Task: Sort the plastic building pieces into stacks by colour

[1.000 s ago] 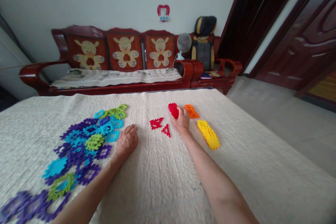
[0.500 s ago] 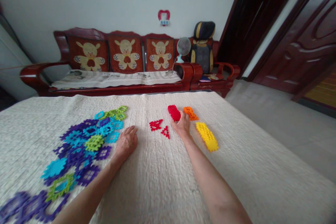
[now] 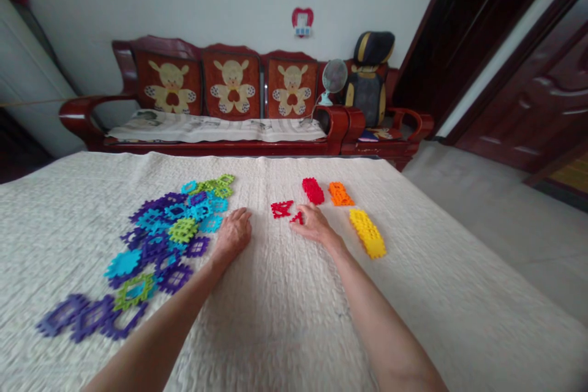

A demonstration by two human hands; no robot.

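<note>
My right hand (image 3: 315, 228) lies flat on the white quilted cloth (image 3: 285, 312), fingers stretched left and touching a small red triangle piece (image 3: 297, 218). A second red triangle piece (image 3: 281, 208) lies just left of it. Behind the hand stand a red stack of pieces (image 3: 313, 190), an orange stack (image 3: 340, 193) and a longer yellow stack (image 3: 367, 233). My left hand (image 3: 234, 234) rests palm down on the cloth with loose fingers and holds nothing. It sits at the right edge of a spread of purple, blue and green lattice pieces (image 3: 165, 233).
More purple pieces (image 3: 87, 318) trail toward the near left. A red wooden sofa (image 3: 220, 104) with bear cushions stands behind the cloth, with a small fan (image 3: 334, 78) on its armrest. Dark wooden doors (image 3: 528, 73) are at the right.
My right hand has left the red stack and drawn back and left onto the small red triangle. My left hand stays put. The view has shifted slightly.
</note>
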